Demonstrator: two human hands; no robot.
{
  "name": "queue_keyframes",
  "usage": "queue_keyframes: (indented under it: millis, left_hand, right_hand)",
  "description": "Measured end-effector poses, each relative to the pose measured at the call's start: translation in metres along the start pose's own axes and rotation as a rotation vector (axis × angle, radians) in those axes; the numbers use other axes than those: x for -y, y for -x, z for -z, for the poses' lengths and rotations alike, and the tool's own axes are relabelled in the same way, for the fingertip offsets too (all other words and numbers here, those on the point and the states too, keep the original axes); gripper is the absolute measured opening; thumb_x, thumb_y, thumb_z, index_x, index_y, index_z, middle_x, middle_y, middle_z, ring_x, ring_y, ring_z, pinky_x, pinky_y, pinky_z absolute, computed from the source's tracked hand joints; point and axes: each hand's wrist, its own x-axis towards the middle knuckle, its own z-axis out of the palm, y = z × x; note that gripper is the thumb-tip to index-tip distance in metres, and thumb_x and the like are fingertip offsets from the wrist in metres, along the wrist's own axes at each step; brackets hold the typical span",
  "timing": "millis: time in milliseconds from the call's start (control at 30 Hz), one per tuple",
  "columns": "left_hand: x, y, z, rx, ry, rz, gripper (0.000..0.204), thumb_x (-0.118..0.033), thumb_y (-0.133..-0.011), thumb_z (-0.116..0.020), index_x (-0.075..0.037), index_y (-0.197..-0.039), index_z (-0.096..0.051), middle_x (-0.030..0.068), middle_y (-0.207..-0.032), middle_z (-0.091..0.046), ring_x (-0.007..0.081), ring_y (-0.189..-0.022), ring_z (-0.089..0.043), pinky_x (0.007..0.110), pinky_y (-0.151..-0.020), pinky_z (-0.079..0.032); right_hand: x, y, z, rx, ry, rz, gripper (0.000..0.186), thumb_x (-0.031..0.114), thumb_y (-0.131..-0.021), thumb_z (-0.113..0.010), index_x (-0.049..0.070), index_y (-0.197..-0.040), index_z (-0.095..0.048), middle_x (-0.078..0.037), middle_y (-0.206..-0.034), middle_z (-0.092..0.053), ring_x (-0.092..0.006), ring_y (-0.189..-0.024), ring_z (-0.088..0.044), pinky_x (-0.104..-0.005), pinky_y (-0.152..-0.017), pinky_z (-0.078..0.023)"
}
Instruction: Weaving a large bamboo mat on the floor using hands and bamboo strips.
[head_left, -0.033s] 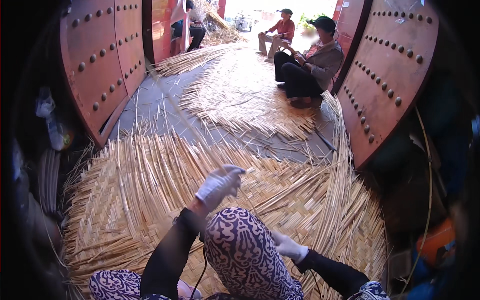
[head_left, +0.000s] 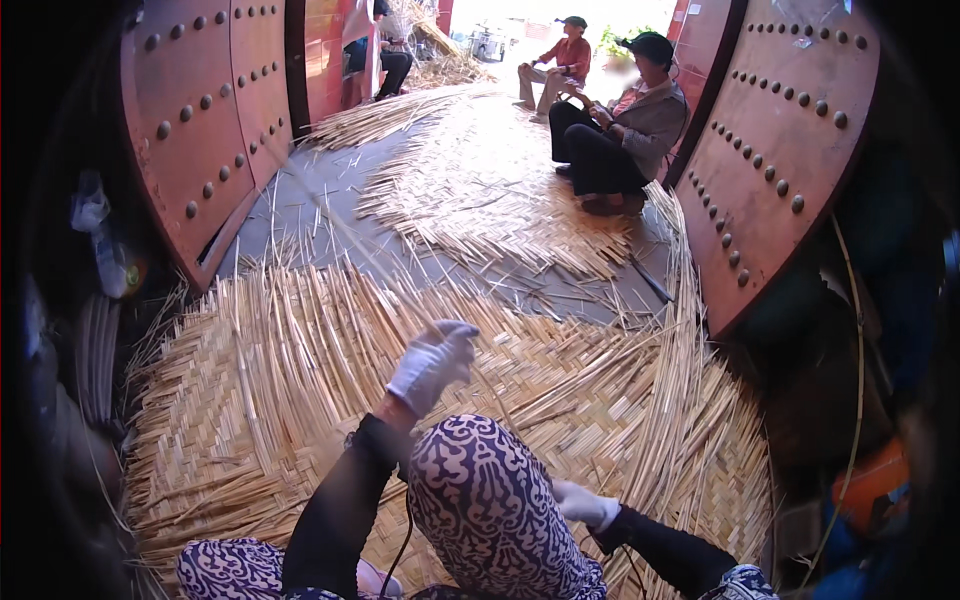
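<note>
My left hand (head_left: 435,368), in a white glove, is raised over the woven straw-coloured mat (head_left: 205,430). Its fingers are curled round a long thin strip (head_left: 355,238), blurred by motion, which slants up and away to the far left. Beside my raised knee in patterned cloth (head_left: 490,490), my right hand (head_left: 588,505) hangs low near the mat, also white-gloved. The knee hides its fingers, so what it holds, if anything, does not show. Many loose strips (head_left: 300,350) lie across the mat in front of my left hand.
Beyond my mat a second woven mat (head_left: 470,190) lies on the grey floor (head_left: 290,215). A squatting person (head_left: 640,130) is at its right edge, another seated person (head_left: 565,65) farther back. Studded red doors (head_left: 190,130) stand on both sides. A dark blade-like tool (head_left: 652,282) lies between the mats.
My left hand has drawn back slightly, and its fingers look more curled. The far part of the thin strip has swung a little to the left. My right hand has barely moved.
</note>
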Motion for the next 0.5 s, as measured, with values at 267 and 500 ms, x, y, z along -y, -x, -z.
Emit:
queue_keyframes:
  millis: [267, 500]
  left_hand:
    - [0.010, 0.003, -0.001, -0.056, 0.215, -0.214, 0.021, -0.021, -0.085, -0.049, -0.002, -0.091, -0.055, 0.0076, -0.078, -0.058, 0.0160, -0.068, -0.058, 0.029, -0.058, -0.051]
    - [-0.059, 0.013, 0.001, -0.146, 0.417, -0.632, 0.020, -0.018, -0.086, -0.047, 0.000, -0.096, -0.053, 0.0079, -0.080, -0.058, 0.0137, -0.067, -0.056, 0.027, -0.061, -0.051]
  right_hand:
    - [0.017, 0.065, 0.105, -0.175, 0.269, -0.556, 0.031, 0.013, -0.069, -0.062, -0.002, -0.096, -0.056, -0.009, -0.088, -0.059, -0.0167, -0.076, -0.058, -0.0284, -0.070, -0.049]
    - [0.246, 0.035, 0.147, -1.139, 1.339, 0.647, 0.017, 0.007, -0.074, -0.063, 0.002, -0.090, -0.058, -0.001, -0.061, -0.052, -0.0041, -0.055, -0.046, -0.0202, -0.049, -0.040]
